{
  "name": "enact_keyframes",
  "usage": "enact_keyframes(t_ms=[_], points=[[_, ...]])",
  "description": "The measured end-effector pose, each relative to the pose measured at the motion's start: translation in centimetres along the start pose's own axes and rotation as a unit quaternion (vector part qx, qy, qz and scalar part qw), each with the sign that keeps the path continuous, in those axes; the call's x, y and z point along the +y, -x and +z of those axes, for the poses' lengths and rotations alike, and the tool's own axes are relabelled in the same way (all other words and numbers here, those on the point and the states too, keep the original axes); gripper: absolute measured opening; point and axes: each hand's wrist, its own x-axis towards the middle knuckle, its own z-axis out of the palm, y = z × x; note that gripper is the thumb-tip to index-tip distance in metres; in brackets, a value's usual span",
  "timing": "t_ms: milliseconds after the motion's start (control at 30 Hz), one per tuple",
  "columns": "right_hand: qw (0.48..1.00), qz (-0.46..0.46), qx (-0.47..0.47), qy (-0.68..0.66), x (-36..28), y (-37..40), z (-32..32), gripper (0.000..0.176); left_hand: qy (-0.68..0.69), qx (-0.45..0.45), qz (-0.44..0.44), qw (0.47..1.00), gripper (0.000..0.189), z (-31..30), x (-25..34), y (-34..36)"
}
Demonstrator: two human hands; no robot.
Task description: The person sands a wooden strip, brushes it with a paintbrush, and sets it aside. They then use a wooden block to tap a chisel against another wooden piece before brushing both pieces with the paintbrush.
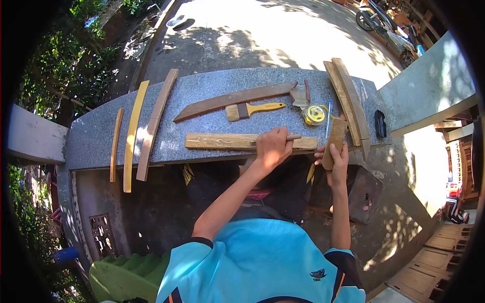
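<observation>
My left hand (273,147) is closed around a slim tool, apparently a chisel, whose round grey-brown handle (294,136) sticks out to the right. It rests over a rough wooden bar (220,141) lying along the table's near edge. The tool's tip is mostly hidden by my fingers. My right hand (338,157) grips a flat wooden piece (335,137) with a rounded lower end, held upright just past the bar's right end. Close to it lie a yellow tape measure (314,115) and a blue pen (329,112). A yellow-handled paintbrush (255,109) lies behind the bar.
On the stone table (212,81), a long brown curved wooden piece (227,101) lies at the back. Several wooden strips (157,123) cross the left side; two boards (351,101) lie at the right, beside a black object (380,123). A motorbike (391,30) stands beyond.
</observation>
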Motion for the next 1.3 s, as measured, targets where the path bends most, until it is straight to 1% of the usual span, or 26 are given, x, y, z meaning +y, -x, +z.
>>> enact_keyframes(t_ms=[200,300,333,367,433,467,500,567,600,633,700,733,767,833,867,900,967,1000,1033,1067,1100,1133,1167,1233,1267,1300], points=[[0.999,0.044,-0.01,-0.017,2.0,1.6,1.0,0.023,0.003,-0.019,0.054,0.998,0.018,0.3,-1.1,0.4],[0.993,0.086,-0.079,0.024,2.3,2.5,1.1,0.023,0.015,-0.029,0.08,0.996,0.019,0.2,-1.4,0.7],[0.998,0.053,-0.042,-0.005,2.5,2.7,1.5,0.025,0.017,-0.031,0.086,0.996,0.018,0.2,-1.5,0.7],[0.998,-0.002,0.036,-0.059,2.3,2.7,1.9,0.025,0.025,-0.03,0.092,0.995,0.018,0.3,-1.5,0.8],[0.962,-0.11,0.189,-0.164,1.6,3.0,3.4,0.026,0.04,-0.029,0.1,0.994,0.017,0.3,-1.8,1.1],[0.957,-0.128,0.201,-0.168,1.9,3.4,4.1,0.026,0.044,-0.028,0.093,0.994,0.016,0.4,-1.9,1.1],[0.989,-0.045,0.111,-0.085,2.1,4.1,4.0,0.026,0.049,-0.029,0.087,0.995,0.015,0.5,-1.9,1.1],[0.988,0.117,-0.068,0.08,2.5,5.6,3.6,0.025,0.055,-0.037,0.082,0.994,0.014,0.5,-1.7,1.1],[0.992,0.112,-0.042,0.037,2.7,6.0,3.6,0.026,0.055,-0.043,0.079,0.994,0.014,0.1,-1.6,1.3],[0.998,0.03,0.045,-0.017,2.7,5.6,3.9,0.026,0.052,-0.044,0.076,0.995,0.013,-0.1,-1.6,0.9],[0.962,-0.124,0.21,-0.126,2.6,5.3,5.0,0.026,0.051,-0.032,0.064,0.996,0.014,0.2,-1.6,0.6],[0.957,-0.124,0.223,-0.135,2.6,5.1,5.5,0.024,0.051,-0.031,0.057,0.997,0.014,0.2,-1.6,0.8],[0.987,-0.022,0.132,-0.093,2.6,5.4,5.1,0.024,0.049,-0.037,0.039,0.997,0.015,0.2,-1.6,0.9],[0.983,0.174,-0.054,-0.003,2.2,5.5,3.8,0.022,0.051,-0.047,0.01,0.998,0.016,0.1,-1.3,0.4],[0.987,0.152,-0.011,-0.045,2.1,5.6,3.9,0.023,0.049,-0.062,0.001,0.997,0.017,-0.3,-1.0,0.3],[0.991,0.059,0.081,-0.085,1.8,4.8,4.2,0.023,0.053,-0.056,-0.004,0.997,0.017,-0.2,-1.0,-0.2],[0.943,-0.113,0.265,-0.165,1.5,4.0,5.1,0.025,0.058,-0.058,-0.022,0.996,0.018,-0.2,-1.0,0.3],[0.928,-0.151,0.305,-0.151,2.2,3.5,5.7,0.025,0.055,-0.056,-0.028,0.997,0.018,-0.4,-1.0,0.4],[0.975,-0.051,0.193,-0.093,2.2,3.8,5.4,0.025,0.053,-0.055,-0.031,0.997,0.018,-0.5,-0.9,0.3],[0.996,0.046,0.075,-0.032,2.0,4.1,4.6,0.025,0.054,-0.05,-0.032,0.997,0.018,-0.4,-0.7,-0.1],[0.988,0.142,-0.044,0.034,1.8,4.3,4.0,0.025,0.046,-0.055,-0.024,0.997,0.019,-0.3,-0.7,-0.1],[0.993,0.114,-0.012,0.022,2.2,4.5,4.0,0.025,0.039,-0.06,-0.019,0.997,0.019,-0.1,-0.9,0.3],[0.998,0.028,0.045,0.015,2.4,4.1,4.1,0.025,0.029,-0.06,-0.014,0.998,0.02,0.0,-1.1,0.1],[0.964,-0.124,0.227,-0.058,2.5,3.3,5.5,0.023,0.029,-0.057,-0.017,0.998,0.019,-0.2,-1.1,0.0],[0.967,-0.126,0.216,-0.043,3.2,3.6,5.9,0.023,0.029,-0.057,-0.017,0.998,0.018,-0.2,-1.0,0.3],[0.995,-0.045,0.081,0.047,3.5,4.4,5.3,0.028,0.043,-0.059,-0.007,0.997,0.017,-0.3,-1.1,0.6]])
